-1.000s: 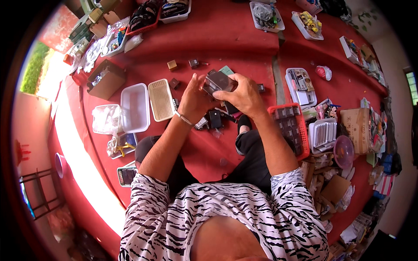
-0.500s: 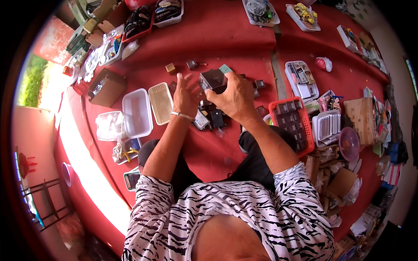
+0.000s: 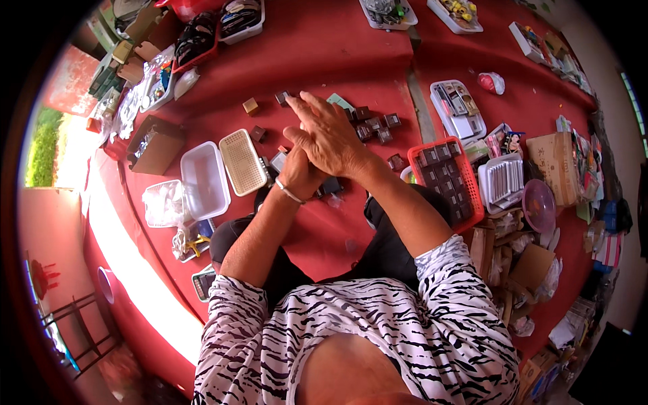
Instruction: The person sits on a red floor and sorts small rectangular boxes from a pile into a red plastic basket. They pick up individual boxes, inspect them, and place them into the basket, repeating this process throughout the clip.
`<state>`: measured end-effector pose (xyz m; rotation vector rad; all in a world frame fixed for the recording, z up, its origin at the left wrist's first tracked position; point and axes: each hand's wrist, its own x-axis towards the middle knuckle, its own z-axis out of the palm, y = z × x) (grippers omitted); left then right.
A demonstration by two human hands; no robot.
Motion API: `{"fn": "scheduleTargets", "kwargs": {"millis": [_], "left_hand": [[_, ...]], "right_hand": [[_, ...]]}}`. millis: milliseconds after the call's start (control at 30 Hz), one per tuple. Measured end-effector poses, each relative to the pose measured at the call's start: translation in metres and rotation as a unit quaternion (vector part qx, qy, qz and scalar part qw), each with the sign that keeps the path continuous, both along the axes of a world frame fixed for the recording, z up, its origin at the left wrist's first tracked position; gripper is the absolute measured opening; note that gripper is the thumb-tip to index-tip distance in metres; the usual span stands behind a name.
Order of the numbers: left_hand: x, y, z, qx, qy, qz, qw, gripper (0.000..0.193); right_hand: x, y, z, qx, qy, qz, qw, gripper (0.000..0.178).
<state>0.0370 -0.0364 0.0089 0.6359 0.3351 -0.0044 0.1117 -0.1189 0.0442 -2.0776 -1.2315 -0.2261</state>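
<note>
My right hand (image 3: 332, 140) lies across my left hand (image 3: 302, 174) in front of me, its fingers stretched out and pointing up and to the left. The left fingers are hidden beneath it, so whether they hold anything does not show. Partly covered by the hands are a black box (image 3: 331, 187) and a pale box (image 3: 278, 160). Just beyond the right hand sits a cluster of small dark boxes (image 3: 365, 130) beside a light green card (image 3: 339, 101). A small gold box (image 3: 250, 106) and a dark brown one (image 3: 258, 133) stand to the left.
A cream basket (image 3: 241, 150), a white tub (image 3: 191, 170) and a cardboard box (image 3: 170, 140) are on the left of the red cloth (image 3: 337, 236). On the right are a red basket (image 3: 472, 185) of dark boxes, a white tray (image 3: 439, 106) and a purple bowl (image 3: 540, 192).
My right hand has moved down and left, over the left hand. The large dark box it held half a second ago no longer shows. The view has shifted slightly.
</note>
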Motion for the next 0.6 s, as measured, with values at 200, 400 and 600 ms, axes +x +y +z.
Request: {"fn": "scheduleTargets", "kwargs": {"millis": [200, 400, 600], "left_hand": [[-0.005, 0.023, -0.006, -0.155, -0.054, -0.07, 0.984, 0.05], [0.005, 0.036, -0.029, -0.131, -0.031, 0.027, 0.991, 0.034], [0.002, 0.049, -0.038, -0.086, -0.078, -0.033, 0.993, 0.033]], "right_hand": [[0.05, -0.025, 0.023, -0.077, 0.175, -0.204, 0.96, 0.059], [0.011, -0.026, 0.004, 0.016, 0.161, 0.125, 0.979, 0.057], [-0.007, -0.013, -0.006, -0.039, -0.024, 0.035, 0.998, 0.056]]}}
